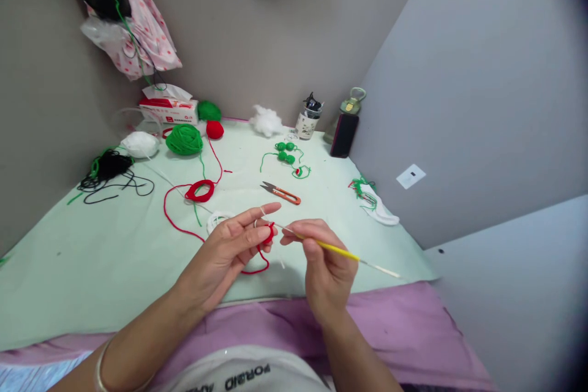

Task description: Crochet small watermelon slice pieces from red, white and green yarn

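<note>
Left hand (229, 242): grip pinched one small red piece (269, 234) at the frame's centre, white yarn (263, 211) over the forefinger.
Right hand (328, 260): grip held one yellow-handled hook (337, 250); tip contact was unclear.
Handling: called for even yarn tension, small hook strokes.
Green yarn balls (184, 139) on tabletop (114, 269): two, left of centre.
Snips (289, 196): one, mid-frame.

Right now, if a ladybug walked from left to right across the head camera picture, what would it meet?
Black yarn → big green yarn ball → left hand pinching a small red piece → right hand holding a yellow-handled hook → white wall plate.
</note>
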`<state>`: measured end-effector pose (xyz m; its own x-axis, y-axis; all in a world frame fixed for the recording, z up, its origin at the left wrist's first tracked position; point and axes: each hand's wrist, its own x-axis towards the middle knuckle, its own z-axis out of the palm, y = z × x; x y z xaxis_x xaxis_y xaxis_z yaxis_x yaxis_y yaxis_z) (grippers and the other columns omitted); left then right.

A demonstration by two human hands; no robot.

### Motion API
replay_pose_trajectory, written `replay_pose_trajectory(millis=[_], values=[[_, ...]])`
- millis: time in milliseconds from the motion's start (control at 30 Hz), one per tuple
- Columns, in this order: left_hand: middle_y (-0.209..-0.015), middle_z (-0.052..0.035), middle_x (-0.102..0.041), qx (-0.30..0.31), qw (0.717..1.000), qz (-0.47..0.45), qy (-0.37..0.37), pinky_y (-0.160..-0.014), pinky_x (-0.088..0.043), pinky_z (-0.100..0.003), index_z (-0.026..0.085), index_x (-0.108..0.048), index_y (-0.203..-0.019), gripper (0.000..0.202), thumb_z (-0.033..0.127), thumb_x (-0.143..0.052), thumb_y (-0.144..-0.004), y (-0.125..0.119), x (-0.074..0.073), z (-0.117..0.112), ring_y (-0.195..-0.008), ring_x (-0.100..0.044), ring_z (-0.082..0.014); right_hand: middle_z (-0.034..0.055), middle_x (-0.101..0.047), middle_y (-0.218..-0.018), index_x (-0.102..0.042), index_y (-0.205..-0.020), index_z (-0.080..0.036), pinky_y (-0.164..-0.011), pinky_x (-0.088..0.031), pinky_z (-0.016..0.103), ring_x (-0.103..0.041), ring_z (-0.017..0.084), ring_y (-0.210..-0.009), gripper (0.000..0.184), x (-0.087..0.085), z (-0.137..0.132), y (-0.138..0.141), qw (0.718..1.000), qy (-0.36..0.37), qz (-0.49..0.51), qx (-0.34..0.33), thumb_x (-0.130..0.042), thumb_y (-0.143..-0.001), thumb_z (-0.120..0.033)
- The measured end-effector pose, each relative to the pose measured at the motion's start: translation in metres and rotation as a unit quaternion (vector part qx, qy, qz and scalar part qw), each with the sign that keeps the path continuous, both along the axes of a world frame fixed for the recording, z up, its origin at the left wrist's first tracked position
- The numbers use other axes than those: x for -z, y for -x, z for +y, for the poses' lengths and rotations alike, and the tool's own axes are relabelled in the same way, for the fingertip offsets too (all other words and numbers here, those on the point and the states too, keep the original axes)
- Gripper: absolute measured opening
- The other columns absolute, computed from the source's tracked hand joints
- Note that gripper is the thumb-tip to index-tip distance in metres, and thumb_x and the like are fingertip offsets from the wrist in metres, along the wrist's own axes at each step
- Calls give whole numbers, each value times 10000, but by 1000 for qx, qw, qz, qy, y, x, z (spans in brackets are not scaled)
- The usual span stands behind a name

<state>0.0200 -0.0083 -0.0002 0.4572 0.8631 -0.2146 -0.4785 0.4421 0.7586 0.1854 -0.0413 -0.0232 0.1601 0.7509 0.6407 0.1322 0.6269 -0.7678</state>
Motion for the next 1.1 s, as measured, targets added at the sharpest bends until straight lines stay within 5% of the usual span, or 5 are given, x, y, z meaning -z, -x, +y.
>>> replay_pose_trajectory(millis=[233,400,567,833,1100], values=[[-850,-2,-729,-13,999,42,-28,-747,-488,-186,260,-834,-1127,338,297,-880,-794,3,2,0,-791,-618,-105,-10,-696,-799,-765,-932,-256,-631,-590,259,-688,116,-657,209,-7,4,-3,975,113,176,-73,-605,-1025,-353],[-827,33,-721,-55,992,67,-95,-810,-493,-215,315,-795,-1216,415,278,-872,-810,-9,4,-7,-822,-635,-118,26,-717,-906,-773,-1070,-296,-722,-603,314,-704,165,-809,188,-1,2,3,996,21,-75,52,-650,-982,-184],[-843,23,-731,-41,998,28,-29,-796,-492,-205,286,-779,-1257,443,316,-868,-824,-16,2,-14,-767,-607,-97,91,-732,-1106,-704,-1318,-330,-782,-619,376,-717,226,-992,430,13,-2,6,943,-157,-239,170,-609,-969,-96],[-829,5,-740,-22,999,24,-6,-728,-483,-157,256,-847,-1094,288,282,-875,-809,-1,4,-5,-752,-606,-83,19,-715,-843,-770,-958,-243,-667,-567,306,-669,148,-703,160,-8,4,-3,994,63,85,-9,-617,-1002,-226],[-911,26,-730,-46,994,72,-74,-856,-513,-232,347,-819,-1158,402,256,-891,-774,-11,7,-11,-901,-665,-131,42,-776,-940,-792,-988,-253,-762,-582,315,-703,174,-858,133,-4,7,2,994,86,62,-37,-660,-984,-256]])
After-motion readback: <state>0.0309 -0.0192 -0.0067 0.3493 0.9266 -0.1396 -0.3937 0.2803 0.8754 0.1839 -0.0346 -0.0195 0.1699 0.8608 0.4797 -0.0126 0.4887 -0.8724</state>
